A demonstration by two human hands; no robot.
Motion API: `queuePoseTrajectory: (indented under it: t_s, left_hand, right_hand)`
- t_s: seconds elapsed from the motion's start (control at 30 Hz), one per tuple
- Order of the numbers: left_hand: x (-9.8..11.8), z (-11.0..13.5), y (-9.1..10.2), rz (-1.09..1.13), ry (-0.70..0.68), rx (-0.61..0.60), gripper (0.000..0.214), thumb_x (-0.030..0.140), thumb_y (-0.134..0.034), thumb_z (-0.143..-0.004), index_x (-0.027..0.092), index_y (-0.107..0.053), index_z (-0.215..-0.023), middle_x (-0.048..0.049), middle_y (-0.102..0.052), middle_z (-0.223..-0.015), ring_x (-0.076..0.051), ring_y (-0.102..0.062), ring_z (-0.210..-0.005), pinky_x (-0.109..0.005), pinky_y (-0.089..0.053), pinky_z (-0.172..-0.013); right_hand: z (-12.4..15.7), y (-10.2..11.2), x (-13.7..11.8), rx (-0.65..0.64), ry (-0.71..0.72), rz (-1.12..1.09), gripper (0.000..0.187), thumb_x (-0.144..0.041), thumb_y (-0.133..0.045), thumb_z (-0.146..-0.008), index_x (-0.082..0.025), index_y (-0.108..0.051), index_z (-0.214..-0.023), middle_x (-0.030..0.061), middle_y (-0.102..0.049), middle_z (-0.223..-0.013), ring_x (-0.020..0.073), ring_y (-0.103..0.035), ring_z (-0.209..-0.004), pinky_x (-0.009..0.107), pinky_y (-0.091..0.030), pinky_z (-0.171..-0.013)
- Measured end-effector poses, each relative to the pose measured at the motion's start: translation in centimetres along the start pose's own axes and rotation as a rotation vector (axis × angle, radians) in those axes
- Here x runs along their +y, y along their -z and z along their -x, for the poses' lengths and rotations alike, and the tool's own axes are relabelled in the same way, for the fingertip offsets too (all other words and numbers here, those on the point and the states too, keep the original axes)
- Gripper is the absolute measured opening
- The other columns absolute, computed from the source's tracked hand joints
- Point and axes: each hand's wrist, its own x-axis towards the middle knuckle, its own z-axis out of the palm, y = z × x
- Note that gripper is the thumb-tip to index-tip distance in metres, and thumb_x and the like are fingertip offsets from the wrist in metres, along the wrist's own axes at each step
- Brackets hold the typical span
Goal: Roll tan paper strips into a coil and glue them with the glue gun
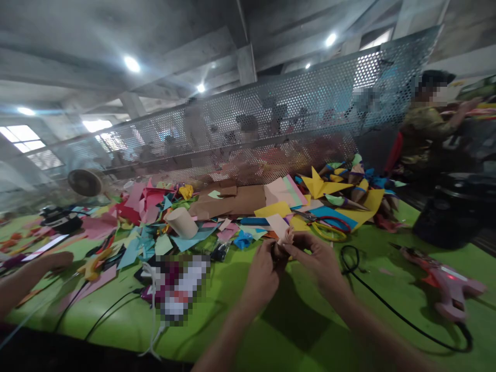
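Observation:
Both my hands meet above the green table, a little in front of a heap of coloured paper. My left hand is closed, its fingers pinching a small pale pink folded paper piece. My right hand is closed on the same piece from the right side. The piece sticks up between my fingertips; its lower part is hidden by my fingers.
Coloured paper scraps and folded shapes cover the table's back half, with a cardboard roll and scissors. A pink glue gun with a black cable lies right. Another person's hand rests at left; a person stands far right.

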Motion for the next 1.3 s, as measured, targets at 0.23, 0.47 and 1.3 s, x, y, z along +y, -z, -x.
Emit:
queuePoseTrajectory:
  t_s: [0.23, 0.47, 1.3]
  left_hand:
    - [0.1, -0.2, 0.3, -0.075, -0.017, -0.015, 0.021, 0.017, -0.050, -0.089, 0.017, -0.052, -0.110, -0.0126, -0.059, -0.110, -0.025, -0.053, -0.102, -0.042, -0.042, -0.092]
    - [0.5, -0.5, 0.2, 0.027, 0.040, -0.033, 0.027, 0.021, -0.051, -0.089, 0.019, -0.051, -0.116, -0.0122, -0.058, -0.118, -0.025, -0.052, -0.112, -0.039, -0.040, -0.099]
    - [-0.9, 0.2, 0.2, 0.637, 0.141, -0.069, 0.035, 0.049, -0.049, -0.092, 0.021, -0.055, -0.112, -0.0070, -0.062, -0.118, -0.023, -0.055, -0.113, -0.039, -0.043, -0.102]
  right_hand:
    - [-0.1, 0.0, -0.1, -0.010, -0.036, -0.004, 0.025, -0.040, -0.077, -0.068, -0.020, -0.062, -0.075, 0.0029, -0.064, -0.073, 0.0198, -0.056, -0.069, 0.033, -0.047, -0.065]
    - [-0.3, 0.0, 0.9, -0.043, 0.018, -0.016, 0.025, -0.037, -0.076, -0.069, -0.021, -0.056, -0.069, 0.0006, -0.058, -0.071, 0.0174, -0.052, -0.068, 0.031, -0.043, -0.065]
    - [-0.3, 0.5, 0.2, -0.075, 0.108, 0.206, 0.013, -0.031, -0.069, -0.069, -0.021, -0.062, -0.066, 0.0038, -0.064, -0.076, 0.0214, -0.057, -0.077, 0.033, -0.043, -0.071]
